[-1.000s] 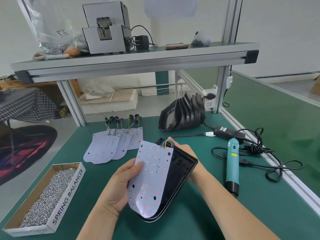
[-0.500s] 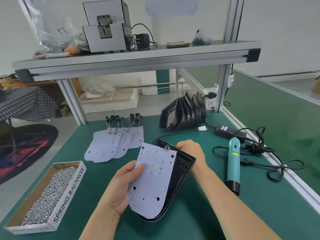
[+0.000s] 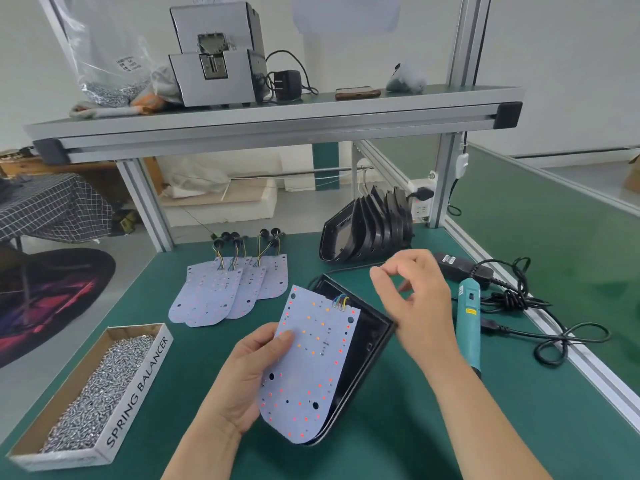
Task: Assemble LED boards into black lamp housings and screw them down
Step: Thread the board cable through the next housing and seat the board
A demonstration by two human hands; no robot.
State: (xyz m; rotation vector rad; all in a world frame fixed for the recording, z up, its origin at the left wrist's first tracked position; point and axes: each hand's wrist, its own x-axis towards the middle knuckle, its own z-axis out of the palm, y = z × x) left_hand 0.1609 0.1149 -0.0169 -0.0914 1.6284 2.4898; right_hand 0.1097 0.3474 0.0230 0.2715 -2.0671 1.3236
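A white LED board [image 3: 311, 368] with red and orange dots lies tilted over a black lamp housing [image 3: 363, 351]; coloured wires [image 3: 341, 301] run from its top edge into the housing. My left hand [image 3: 249, 379] holds the board and housing together at the left edge, thumb on the board's face. My right hand [image 3: 415, 303] hovers just right of the housing's top corner, fingers loosely curled and holding nothing. A teal electric screwdriver [image 3: 468, 327] lies on the mat to the right.
Several spare LED boards [image 3: 228, 289] with wired plugs lie fanned at the back left. A stack of black housings [image 3: 370, 226] leans at the back. A cardboard box of screws [image 3: 93, 396] sits front left. A power adapter [image 3: 464, 268] and black cable [image 3: 554, 330] trail at the right.
My right hand has let go of the housing's top right corner and lifted up and to the right. The board and housing stay in my left hand.
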